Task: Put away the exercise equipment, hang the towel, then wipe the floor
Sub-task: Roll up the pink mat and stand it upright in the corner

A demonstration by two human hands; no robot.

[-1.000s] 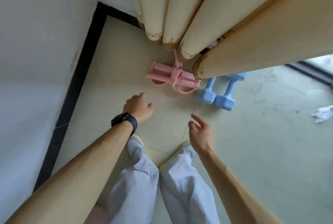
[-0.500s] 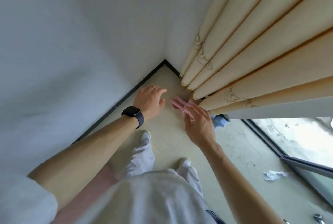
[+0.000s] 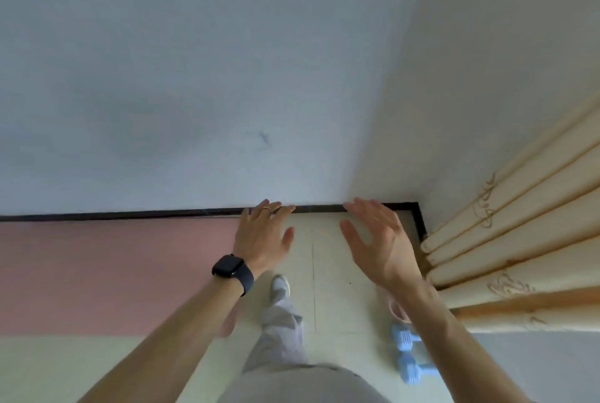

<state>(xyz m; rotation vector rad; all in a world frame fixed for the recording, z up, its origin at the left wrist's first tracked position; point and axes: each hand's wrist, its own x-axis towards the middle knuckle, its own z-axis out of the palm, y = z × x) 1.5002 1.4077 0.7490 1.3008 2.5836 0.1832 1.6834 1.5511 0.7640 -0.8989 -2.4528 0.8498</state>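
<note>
My left hand is raised in front of me with its fingers spread and nothing in it; a black watch sits on its wrist. My right hand is up beside it, palm turned inward, fingers apart and empty. Two light blue dumbbells lie on the pale floor under my right forearm, near the curtain. A bit of the pink pedal puller shows just above them, mostly hidden by my arm. A pink exercise mat lies flat on the floor to my left, along the wall.
A white wall with a black skirting strip stands straight ahead and meets a second wall in a corner at the right. Cream curtains hang at the right. My legs and one shoe are below.
The view has swung left and up from the corner by the curtain toward the wall. Both hands have lifted away from the pink puller and dumbbells, which now lie lower right.
</note>
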